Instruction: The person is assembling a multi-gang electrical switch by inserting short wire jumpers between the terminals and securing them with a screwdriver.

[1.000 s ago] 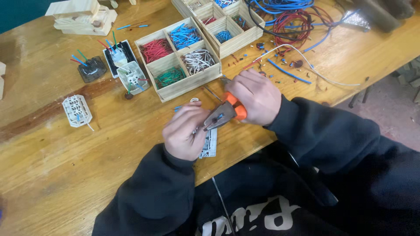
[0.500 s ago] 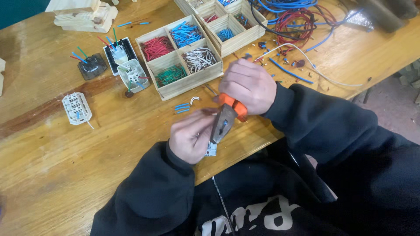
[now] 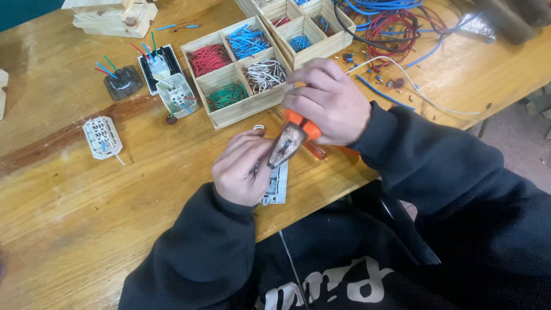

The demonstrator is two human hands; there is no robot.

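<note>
Under right hand, pliers gripped.

Left hand: held low near the body, back of the hand turned up, fingers curled inward and closed in a loose fist. Right hand: raised farther out and to the right of the left hand, knuckles shown uppermost, fingers bent and wrapped shut in a grip. Both forearms are covered by dark sleeves, bent at the elbows and angled inward. The hands are set just beside each other, nearly touching.
</note>
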